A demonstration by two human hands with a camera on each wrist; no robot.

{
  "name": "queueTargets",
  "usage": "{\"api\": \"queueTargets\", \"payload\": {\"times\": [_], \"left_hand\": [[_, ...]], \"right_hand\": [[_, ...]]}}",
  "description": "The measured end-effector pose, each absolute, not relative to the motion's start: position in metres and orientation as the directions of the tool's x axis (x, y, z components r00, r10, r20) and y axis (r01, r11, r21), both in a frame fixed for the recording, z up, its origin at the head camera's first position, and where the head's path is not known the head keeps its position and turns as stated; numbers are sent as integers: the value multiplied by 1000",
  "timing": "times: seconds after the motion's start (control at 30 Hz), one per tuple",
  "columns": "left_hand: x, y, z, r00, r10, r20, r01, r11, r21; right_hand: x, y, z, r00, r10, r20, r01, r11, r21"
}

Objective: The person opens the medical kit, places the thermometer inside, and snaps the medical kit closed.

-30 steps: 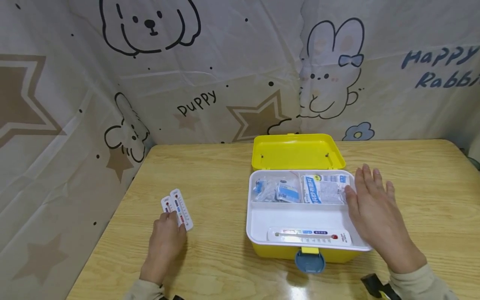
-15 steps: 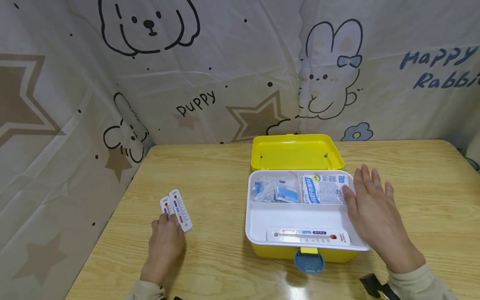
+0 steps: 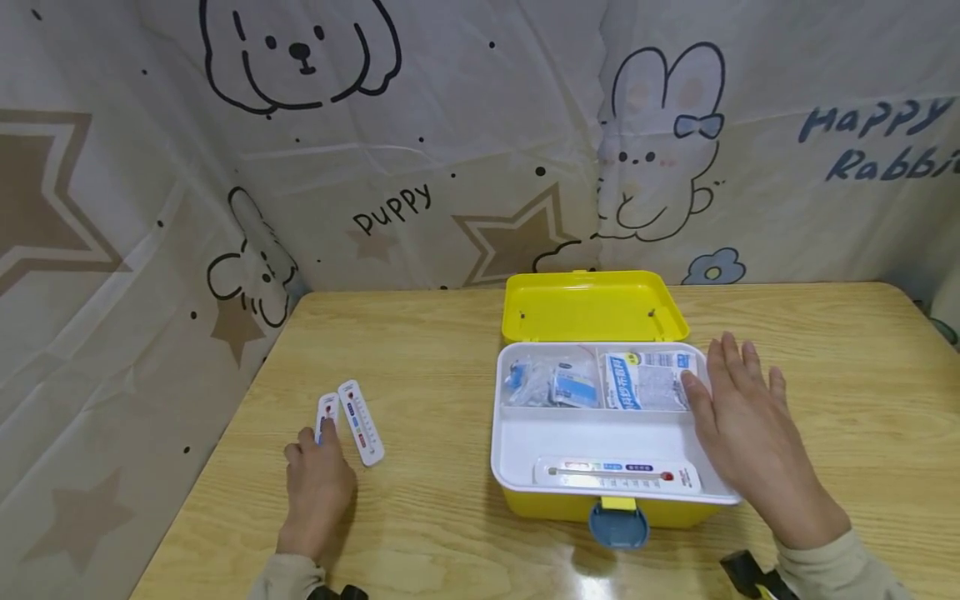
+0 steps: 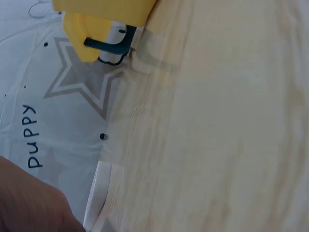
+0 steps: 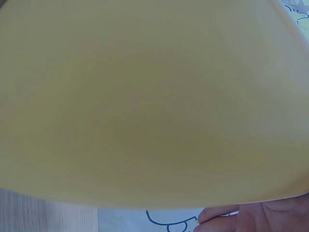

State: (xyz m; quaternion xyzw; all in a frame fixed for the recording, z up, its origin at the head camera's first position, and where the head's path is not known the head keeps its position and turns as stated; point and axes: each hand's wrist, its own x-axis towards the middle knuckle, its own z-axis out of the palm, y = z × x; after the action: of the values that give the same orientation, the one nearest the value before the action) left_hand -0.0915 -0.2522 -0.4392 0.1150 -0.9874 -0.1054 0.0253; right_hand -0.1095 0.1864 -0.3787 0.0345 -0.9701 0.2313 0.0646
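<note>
Resting beside a yellow box (image 3: 551, 506), the person's right hand (image 3: 753, 442) has its fingers straight, the palm along the box's right side and the thumb at its rim. The left hand (image 3: 318, 487) is well apart from it, out to the left of the box, bent fingers on the lower part of a white thermometer card (image 3: 327, 408); from where I stand I can't tell whether the thumb closes round it. A second thermometer card (image 3: 361, 423) lies just beside the first, on the side nearer the box, tilted the other way so their top ends come close.

The yellow lid (image 3: 592, 307) stands open at the back of the box, and a blue-grey latch (image 3: 618, 529) hangs at its front. Inside the box's white tray (image 3: 592, 433), a third thermometer (image 3: 617, 476) lies lengthwise near the front wall. Behind it, the left rear compartment holds clear-wrapped packets (image 3: 555, 383) with blue markings, and the right one a flat blue-and-white packet (image 3: 648, 381). Under the box is a wood-grain table (image 3: 427, 533); behind it hangs a cartoon-printed cloth (image 3: 450, 92).
</note>
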Motion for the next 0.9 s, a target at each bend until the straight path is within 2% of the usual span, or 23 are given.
{"api": "queueTargets", "payload": {"times": [0.13, 0.3, 0.5, 0.9], "left_hand": [[-92, -255, -439, -961, -277, 14, -268, 939, 215], [-92, -257, -437, -946, -316, 76, -296, 933, 205], [-91, -261, -435, -939, -341, 51, -323, 923, 209], [-93, -266, -428, -958, -266, 110, -237, 945, 223]], "right_hand": [[-110, 187, -378, -990, -35, 136, -92, 892, -442], [-109, 187, -378, -990, -37, 138, -94, 892, -443], [-109, 187, -379, -991, -36, 132, -92, 889, -448], [-110, 187, -379, -992, -26, 125, -80, 892, -446]]}}
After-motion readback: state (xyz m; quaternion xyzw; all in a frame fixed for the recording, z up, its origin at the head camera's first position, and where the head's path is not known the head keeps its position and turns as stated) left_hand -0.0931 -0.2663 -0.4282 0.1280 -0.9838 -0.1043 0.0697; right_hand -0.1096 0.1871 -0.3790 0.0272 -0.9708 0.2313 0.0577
